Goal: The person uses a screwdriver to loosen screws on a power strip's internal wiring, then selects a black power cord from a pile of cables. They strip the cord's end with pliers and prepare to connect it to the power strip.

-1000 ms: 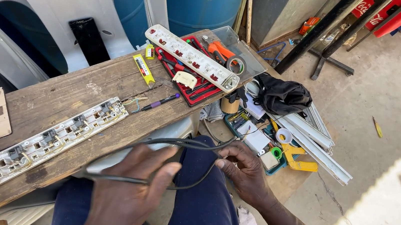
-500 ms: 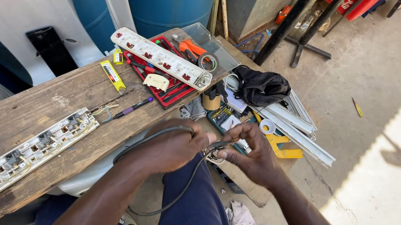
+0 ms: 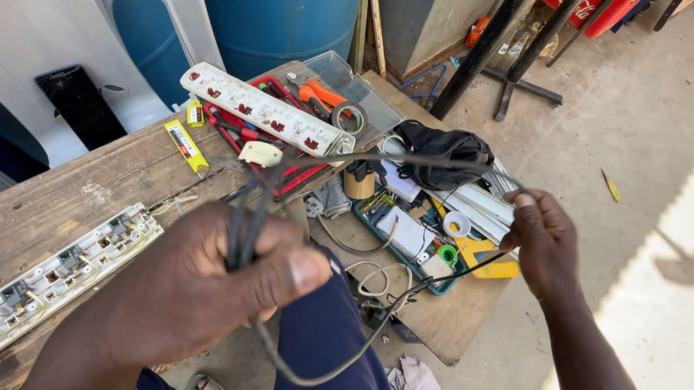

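**Above the bench edge, a dark cable pulled taut between two hands**

Above the near edge of the wooden bench [image 3: 58, 206], the left hand [image 3: 205, 292] is closed in a fist around a bunch of dark cable [image 3: 403, 160], several strands gathered upright in its grip. From there the cable runs in two lines to the right hand [image 3: 540, 243], which pinches it between thumb and fingertips out past the bench's right end, over bare concrete floor [image 3: 657, 152]. The upper line lies nearly level, its long axis left to right; the lower one sags in a loop over the person's blue-clad knee.

Two white power strips lie on the bench: an opened one [image 3: 31, 290] at the near left edge, a closed one [image 3: 265, 110] farther back across a red tool case [image 3: 297, 176]. One roll of black tape [image 3: 348, 116] sits beside it. A blue barrel [image 3: 281, 5] stands behind the bench, so open room lies to the right.
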